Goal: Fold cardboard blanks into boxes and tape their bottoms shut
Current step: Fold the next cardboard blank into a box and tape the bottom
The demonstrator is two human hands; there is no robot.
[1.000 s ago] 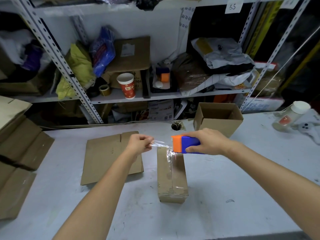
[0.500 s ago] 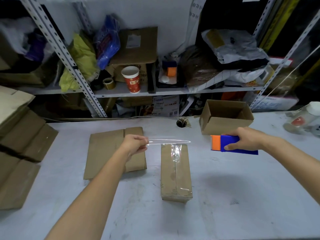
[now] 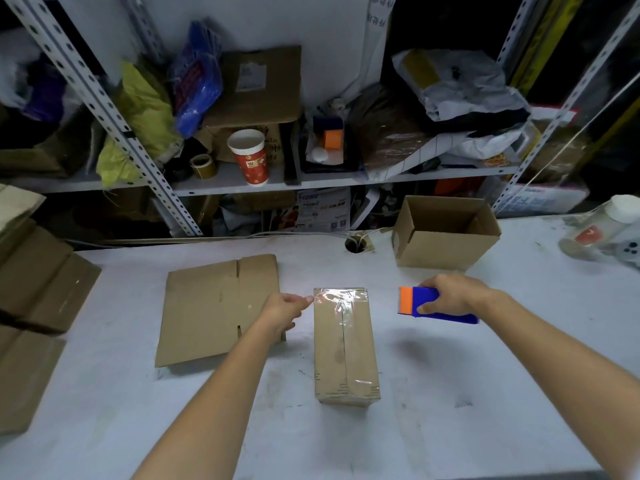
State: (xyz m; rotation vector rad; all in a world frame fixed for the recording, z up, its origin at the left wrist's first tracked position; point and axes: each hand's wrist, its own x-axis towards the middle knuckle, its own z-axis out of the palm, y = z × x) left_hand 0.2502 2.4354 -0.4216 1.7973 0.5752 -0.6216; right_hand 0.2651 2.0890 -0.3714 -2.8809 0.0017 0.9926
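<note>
left grip: left hand (image 3: 285, 311) pinches end of clear tape strip (image 3: 341, 296) at far-left corner of box (image 3: 341, 355).
right grip: right hand (image 3: 450, 294) clamped round blue/orange tape dispenser (image 3: 420, 297), raised to box's right, apart from it.
box: bottom-up on table (image 3: 450, 393), mid-frame; strip crosses far edge over taped centre seam.
do it well: prob. press strip flat from seam outward, wrap loose end down side w/o creases.
nearby: flat blank (image 3: 211, 306) left; open box (image 3: 446, 244) behind right.
unclear: glare hides tape edges; can't tell if strip's right end is stuck down.
</note>
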